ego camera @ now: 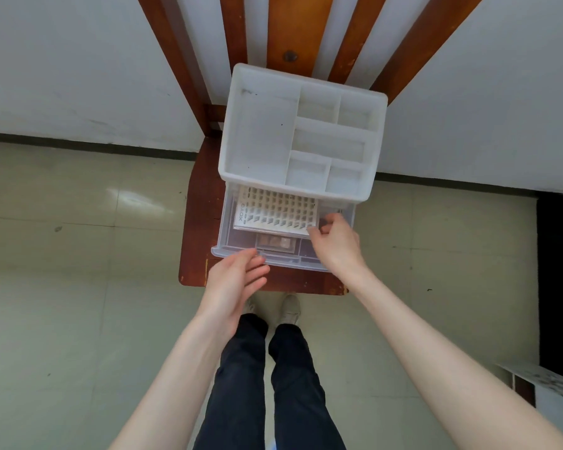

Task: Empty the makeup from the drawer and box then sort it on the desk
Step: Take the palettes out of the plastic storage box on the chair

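Observation:
A white plastic organiser box [257,131] with bare top compartments stands on a brown wooden chair [202,203]. Its clear drawer [223,228] is pulled out toward me. Inside lies a flat white card of false lashes [273,209] over a small eyeshadow palette [275,243]. My right hand [337,245] reaches into the drawer and pinches the card's right front corner. My left hand [233,284] hovers open, fingers straight, just in front of the drawer's front wall.
The chair stands against a white wall [78,66] on a pale tiled floor [78,254]. My legs and shoes [288,308] are right below the chair's front edge. The corner of a white unit [546,384] shows at the lower right.

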`<state>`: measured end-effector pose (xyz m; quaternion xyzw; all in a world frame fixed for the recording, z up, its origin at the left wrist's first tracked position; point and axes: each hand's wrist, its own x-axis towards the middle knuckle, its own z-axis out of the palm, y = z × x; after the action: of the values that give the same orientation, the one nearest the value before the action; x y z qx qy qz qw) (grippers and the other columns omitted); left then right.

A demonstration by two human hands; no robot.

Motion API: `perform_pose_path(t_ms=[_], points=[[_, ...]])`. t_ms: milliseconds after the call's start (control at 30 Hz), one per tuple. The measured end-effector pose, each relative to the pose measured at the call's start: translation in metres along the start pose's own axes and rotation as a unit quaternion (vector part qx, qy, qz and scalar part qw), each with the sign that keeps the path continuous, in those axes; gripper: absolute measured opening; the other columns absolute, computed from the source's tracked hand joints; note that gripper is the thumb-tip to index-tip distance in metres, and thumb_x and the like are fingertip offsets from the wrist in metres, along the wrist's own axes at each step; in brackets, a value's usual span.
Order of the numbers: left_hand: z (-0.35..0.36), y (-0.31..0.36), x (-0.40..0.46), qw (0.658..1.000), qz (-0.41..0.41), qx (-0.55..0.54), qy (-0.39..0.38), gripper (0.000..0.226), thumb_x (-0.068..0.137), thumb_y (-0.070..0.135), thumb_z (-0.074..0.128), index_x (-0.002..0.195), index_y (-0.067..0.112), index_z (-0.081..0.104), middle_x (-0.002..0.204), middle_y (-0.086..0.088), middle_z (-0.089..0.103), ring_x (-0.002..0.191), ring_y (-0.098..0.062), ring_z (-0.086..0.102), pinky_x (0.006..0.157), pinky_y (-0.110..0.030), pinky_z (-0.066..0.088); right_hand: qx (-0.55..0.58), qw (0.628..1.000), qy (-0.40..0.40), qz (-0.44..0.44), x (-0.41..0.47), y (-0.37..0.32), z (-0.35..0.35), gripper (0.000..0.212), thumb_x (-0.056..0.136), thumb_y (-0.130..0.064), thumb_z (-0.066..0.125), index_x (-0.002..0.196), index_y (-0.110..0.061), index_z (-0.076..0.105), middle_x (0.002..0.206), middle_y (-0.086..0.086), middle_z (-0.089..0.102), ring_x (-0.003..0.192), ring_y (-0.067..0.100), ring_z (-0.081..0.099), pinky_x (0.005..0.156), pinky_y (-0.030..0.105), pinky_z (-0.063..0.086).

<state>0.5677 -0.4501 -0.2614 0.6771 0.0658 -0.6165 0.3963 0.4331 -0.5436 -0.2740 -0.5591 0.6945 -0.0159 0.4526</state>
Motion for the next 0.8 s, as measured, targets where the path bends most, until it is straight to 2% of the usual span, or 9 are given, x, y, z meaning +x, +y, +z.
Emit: perform_pose_path(t_ms=[100,167,300,367,433,533,667,733,800], points=[[0.006,0.012,0.007,0.998,0.044,0.025,0.022,0.029,0.097,0.012,0.045,0.124,0.003,0.051,0.109,-0.007,0.06,0.101,-0.015,0.06,0.091,-0.03,0.048,0.099,0.987,-0.041,0.118,0.02,-0.008,0.011,0.039,0.092,-0.024,0.056,0.125,-0.005,0.047,0.119,0.009,0.058,0.089,0.017,0.059,0.071,0.027,0.048],[0.009,0.019,0.012,0.996,0.064,0.051,0.035,0.031,0.096,0.01,0.044,0.126,0.004,0.049,0.106,-0.003,0.058,0.094,-0.009,0.059,0.096,-0.031,0.046,0.193,0.965,-0.033,0.174,0.026,-0.01,0.019,0.035,0.09,-0.017,0.059,0.121,-0.003,0.051,0.118,0.011,0.06,0.092,0.021,0.061,0.079,0.032,0.054],[0.013,0.024,0.017,0.979,0.124,0.145,0.072,0.021,0.093,0.011,0.046,0.112,0.018,0.053,0.111,0.0,0.056,0.093,-0.009,0.058,0.094,-0.034,0.047,0.323,0.916,-0.063,0.228,0.017,-0.007,0.018,0.031,0.091,-0.012,0.058,0.119,0.0,0.052,0.094,0.007,0.06,0.07,0.015,0.056,0.067,0.025,0.053],[0.011,0.024,0.017,0.959,0.168,0.201,0.113,0.02,0.091,0.01,0.046,0.106,0.022,0.052,0.109,0.001,0.056,0.094,-0.01,0.056,0.085,-0.029,0.048,0.379,0.891,-0.084,0.234,0.007,-0.004,0.011,0.033,0.091,-0.011,0.058,0.121,0.0,0.049,0.107,0.006,0.055,0.08,0.017,0.057,0.069,0.025,0.054],[0.007,0.023,0.015,0.935,0.222,0.238,0.14,0.02,0.09,0.008,0.044,0.104,0.021,0.051,0.109,-0.001,0.056,0.088,-0.009,0.053,0.075,-0.021,0.041,0.429,0.868,-0.096,0.23,-0.007,0.0,0.002,0.033,0.091,-0.006,0.057,0.122,-0.001,0.046,0.12,0.004,0.047,0.102,0.023,0.057,0.077,0.028,0.053],[0.002,0.024,0.015,0.903,0.276,0.303,0.131,0.021,0.091,0.006,0.041,0.106,0.018,0.05,0.112,-0.003,0.053,0.094,-0.011,0.049,0.082,-0.021,0.035,0.467,0.85,-0.107,0.219,-0.031,0.007,-0.015,0.008,0.092,-0.002,0.054,0.099,-0.003,0.05,0.114,0.004,0.055,0.107,0.024,0.058,0.085,0.031,0.051],[0.001,0.028,0.033,0.837,0.308,0.449,0.056,0.034,0.092,0.003,0.041,0.124,0.007,0.051,0.126,-0.009,0.051,0.116,-0.02,0.047,0.096,-0.027,0.035,0.404,0.894,-0.09,0.173,-0.054,0.029,-0.044,0.013,0.092,-0.007,0.055,0.104,-0.002,0.056,0.11,0.013,0.066,0.097,0.023,0.067,0.08,0.031,0.055],[0.005,0.029,0.048,0.783,0.32,0.533,0.002,0.039,0.091,0.001,0.041,0.128,0.006,0.05,0.13,-0.012,0.051,0.122,-0.025,0.045,0.101,-0.029,0.033,0.378,0.916,-0.038,0.128,-0.063,0.042,-0.06,0.01,0.09,-0.012,0.056,0.097,-0.007,0.062,0.101,0.009,0.069,0.088,0.019,0.067,0.076,0.03,0.053],[0.012,0.029,0.059,0.723,0.343,0.598,-0.037,0.041,0.09,0.001,0.044,0.13,0.005,0.049,0.132,-0.013,0.051,0.124,-0.028,0.043,0.104,-0.034,0.032,0.416,0.905,0.011,0.087,-0.072,0.055,-0.072,0.011,0.082,-0.024,0.062,0.087,-0.016,0.068,0.092,0.001,0.071,0.085,0.013,0.065,0.076,0.027,0.051]])
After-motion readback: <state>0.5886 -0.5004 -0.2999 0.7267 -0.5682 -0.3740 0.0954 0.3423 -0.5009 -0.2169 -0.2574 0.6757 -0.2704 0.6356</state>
